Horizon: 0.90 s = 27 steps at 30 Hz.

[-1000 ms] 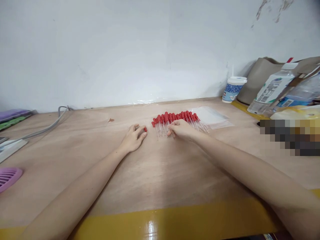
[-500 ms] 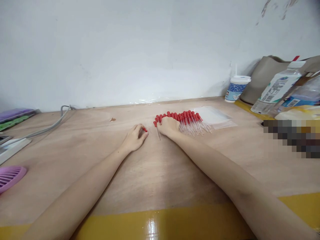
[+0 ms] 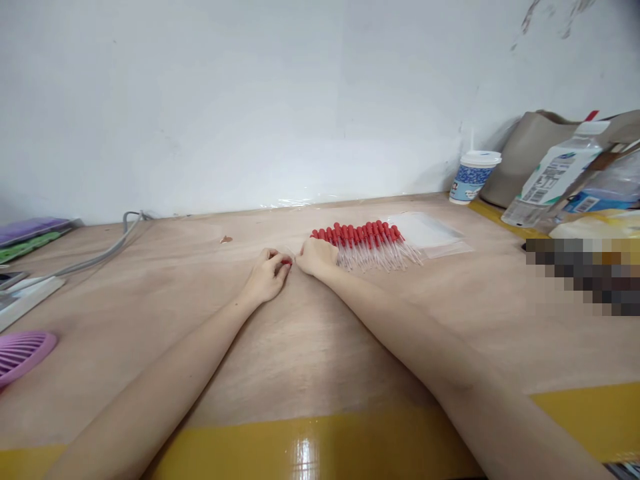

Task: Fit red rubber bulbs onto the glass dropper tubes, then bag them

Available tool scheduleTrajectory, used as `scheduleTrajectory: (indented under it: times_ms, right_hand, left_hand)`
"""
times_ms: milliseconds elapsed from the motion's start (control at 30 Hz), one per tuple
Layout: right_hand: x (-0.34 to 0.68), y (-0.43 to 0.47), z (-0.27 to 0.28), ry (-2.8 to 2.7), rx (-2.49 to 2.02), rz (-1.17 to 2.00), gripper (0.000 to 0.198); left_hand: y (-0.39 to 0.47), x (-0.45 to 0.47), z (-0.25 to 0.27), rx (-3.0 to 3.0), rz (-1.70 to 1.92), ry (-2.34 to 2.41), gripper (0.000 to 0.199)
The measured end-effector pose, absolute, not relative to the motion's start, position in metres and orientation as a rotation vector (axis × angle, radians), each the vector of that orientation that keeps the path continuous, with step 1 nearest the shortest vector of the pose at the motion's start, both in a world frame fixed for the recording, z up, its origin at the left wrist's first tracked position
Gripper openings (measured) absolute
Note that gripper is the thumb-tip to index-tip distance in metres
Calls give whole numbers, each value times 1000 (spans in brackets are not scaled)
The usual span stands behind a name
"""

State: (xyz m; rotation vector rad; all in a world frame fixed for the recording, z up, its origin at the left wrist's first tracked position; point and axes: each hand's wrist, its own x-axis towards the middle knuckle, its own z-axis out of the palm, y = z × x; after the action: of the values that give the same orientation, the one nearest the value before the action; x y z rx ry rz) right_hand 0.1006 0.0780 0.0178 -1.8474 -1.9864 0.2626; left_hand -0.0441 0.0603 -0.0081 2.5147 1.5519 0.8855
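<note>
My left hand (image 3: 267, 275) rests on the table with its thumb and fingers pinched round a small red rubber bulb (image 3: 287, 263). Close on its right, my right hand (image 3: 315, 257) is closed, its fingertips at a thin clear tube (image 3: 293, 254) that shows only faintly between the two hands. Right of that hand lies a row of several droppers (image 3: 367, 243), red bulbs toward the wall and clear tubes toward me. My right hand covers the left end of this row. A clear plastic bag (image 3: 425, 230) lies flat behind the row's right end.
On the right stand a paper cup (image 3: 473, 177) with a straw, a tilted plastic bottle (image 3: 555, 177) and a grey bag (image 3: 515, 157). A grey cable (image 3: 100, 257) and a pink slatted plastic thing (image 3: 25, 353) are at left. Yellow tape (image 3: 250, 447) covers the front edge.
My right hand has moved left from a dropper at the row's left end to meet my left hand. My left hand has stayed nearly in place, holding the red bulb.
</note>
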Motion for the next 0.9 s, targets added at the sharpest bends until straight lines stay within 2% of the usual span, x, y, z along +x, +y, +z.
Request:
scheduleTrajectory:
  times_ms: [233,500,633,800,900]
  right_hand:
    - [136,32,17,-2120,-1717,308,12]
    - [218,-5,12,-2213,-1535,464,9]
    - [227,-1,5,-2166,-1357,514,24]
    - [216,0,-5,-2144,-1413,421,11]
    - [214,-2,-9,-2138,-1377,322,10]
  left_hand:
    - [62,-48,-9,2374,1007,1567,12]
    - [56,-39,-11,2291,1134,1468,15]
    - [40,-24,-9,2331,1101,1334,20]
    - [21,-8,-2,2525,996,1178,21]
    - [14,-4,-1,2553,980,1152,23]
